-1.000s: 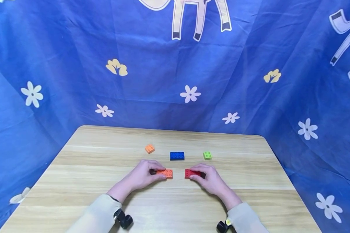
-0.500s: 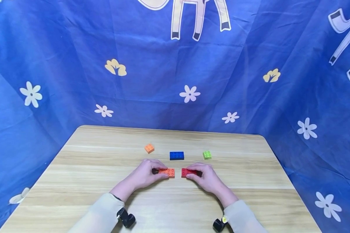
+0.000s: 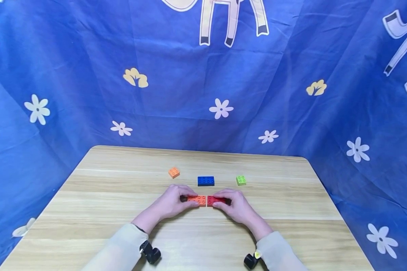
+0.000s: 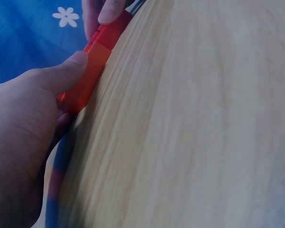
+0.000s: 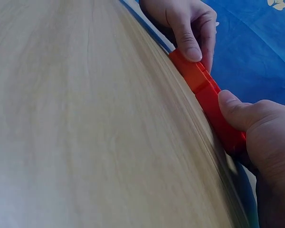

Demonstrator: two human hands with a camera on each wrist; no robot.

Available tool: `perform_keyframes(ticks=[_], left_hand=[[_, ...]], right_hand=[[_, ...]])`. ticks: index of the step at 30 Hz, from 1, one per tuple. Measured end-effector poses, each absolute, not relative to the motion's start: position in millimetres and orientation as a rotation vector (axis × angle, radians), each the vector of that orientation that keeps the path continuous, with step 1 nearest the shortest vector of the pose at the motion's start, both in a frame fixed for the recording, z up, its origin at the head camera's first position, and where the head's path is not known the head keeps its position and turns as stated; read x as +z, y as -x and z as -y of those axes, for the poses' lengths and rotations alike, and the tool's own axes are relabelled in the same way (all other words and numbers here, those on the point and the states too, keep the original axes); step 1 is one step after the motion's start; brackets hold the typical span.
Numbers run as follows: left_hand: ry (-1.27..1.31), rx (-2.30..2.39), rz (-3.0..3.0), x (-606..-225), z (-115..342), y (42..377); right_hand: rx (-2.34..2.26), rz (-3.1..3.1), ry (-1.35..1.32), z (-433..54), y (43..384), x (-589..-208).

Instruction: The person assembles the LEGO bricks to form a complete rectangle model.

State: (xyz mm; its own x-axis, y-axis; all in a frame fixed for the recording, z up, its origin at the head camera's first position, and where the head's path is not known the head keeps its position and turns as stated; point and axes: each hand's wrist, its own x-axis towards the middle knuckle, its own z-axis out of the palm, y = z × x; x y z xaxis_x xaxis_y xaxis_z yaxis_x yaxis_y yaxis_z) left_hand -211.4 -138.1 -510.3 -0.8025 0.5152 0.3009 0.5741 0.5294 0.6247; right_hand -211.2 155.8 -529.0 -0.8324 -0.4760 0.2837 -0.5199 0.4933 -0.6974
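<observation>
In the head view, my left hand pinches a long orange building brick between thumb and fingers. Facing it, my right hand pinches a red brick of similar size by its long sides. The two bricks lie in line on the table, end to end, with only a thin line between them. In the left wrist view, the thumb presses the near side of the orange brick, close to the red brick. The right wrist view has the red brick under the right thumb.
Behind the hands, a blue brick lies crosswise on the wooden table. A small orange brick sits at the back left, a small lime green brick at the back right. A blue curtain hangs behind the table.
Both hands have drawn together: the left slid the orange brick rightward and the right slid the red brick leftward, so the wide gap between the two bricks has narrowed to a thin line.
</observation>
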Motion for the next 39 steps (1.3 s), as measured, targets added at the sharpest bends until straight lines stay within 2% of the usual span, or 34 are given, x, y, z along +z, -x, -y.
perform_keyframes(ticks=[24,39], left_hand=[[0.889,-1.263,2.657,-520,137,213],[0.858,-1.264,2.68,-521,138,213]], right_hand=[[1.269,2.759,-0.946,-152,213,-513],[1.387,2.668,-0.914,-154,236,-492]])
